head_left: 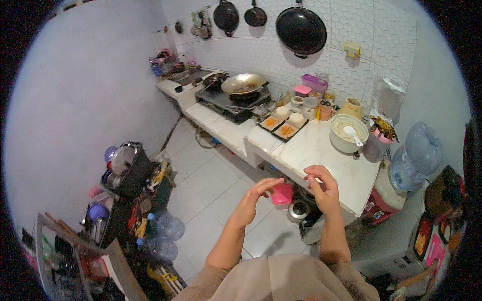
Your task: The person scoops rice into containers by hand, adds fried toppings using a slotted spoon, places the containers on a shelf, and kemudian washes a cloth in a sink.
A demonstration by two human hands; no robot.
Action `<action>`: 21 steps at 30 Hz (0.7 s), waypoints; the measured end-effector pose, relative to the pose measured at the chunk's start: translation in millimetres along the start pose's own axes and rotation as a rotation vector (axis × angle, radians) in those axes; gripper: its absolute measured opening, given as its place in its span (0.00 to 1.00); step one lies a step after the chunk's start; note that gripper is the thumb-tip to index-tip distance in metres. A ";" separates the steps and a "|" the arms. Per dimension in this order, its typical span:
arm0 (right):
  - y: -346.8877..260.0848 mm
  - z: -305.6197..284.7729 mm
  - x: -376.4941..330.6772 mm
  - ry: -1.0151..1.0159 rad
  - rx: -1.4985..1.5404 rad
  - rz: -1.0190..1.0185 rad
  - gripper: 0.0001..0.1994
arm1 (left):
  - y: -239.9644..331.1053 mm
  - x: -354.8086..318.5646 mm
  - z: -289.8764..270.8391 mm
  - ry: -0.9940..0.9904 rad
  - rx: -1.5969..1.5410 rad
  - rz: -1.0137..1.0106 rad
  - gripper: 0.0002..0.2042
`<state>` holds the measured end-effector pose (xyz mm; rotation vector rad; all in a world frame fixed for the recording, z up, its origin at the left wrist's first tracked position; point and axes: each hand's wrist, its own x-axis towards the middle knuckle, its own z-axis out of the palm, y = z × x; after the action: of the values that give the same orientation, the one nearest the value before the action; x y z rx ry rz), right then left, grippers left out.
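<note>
Both hands raised mid-frame, below centre, in front of white counter (321, 155). Left hand (253, 200) flat, fingers together and stretched out, holding nothing. Right hand (321, 188) loosely curled, fingertips pinched near thumb, nothing visible in it.

Pink container (282, 193) just right of left hand, under counter edge, kettle (298, 211) below it.

White bowl (347, 133) right of centre: rice, white spoon inside. Two black trays (281, 126) centre top: orange food, small bowls. Wok (244, 83) on stove, upper centre. Water jug (419, 153) far right.
</note>
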<state>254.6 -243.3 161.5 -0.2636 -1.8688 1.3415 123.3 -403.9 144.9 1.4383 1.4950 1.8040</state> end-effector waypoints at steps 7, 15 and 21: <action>157.3 5.1 71.3 0.078 0.226 0.569 0.13 | -126.6 98.5 -37.3 -0.119 -0.448 -0.356 0.37; 280.4 48.0 175.6 0.253 0.133 0.604 0.18 | -256.9 222.3 -125.8 0.221 -0.594 -0.658 0.32; 323.9 43.0 211.7 0.434 0.295 0.861 0.17 | -349.1 269.5 -103.6 0.160 -0.342 -0.828 0.26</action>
<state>-2.6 -16.1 -22.4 -1.1935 -1.1830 1.8916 -177.3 -115.2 -32.7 0.4044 1.4492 1.5351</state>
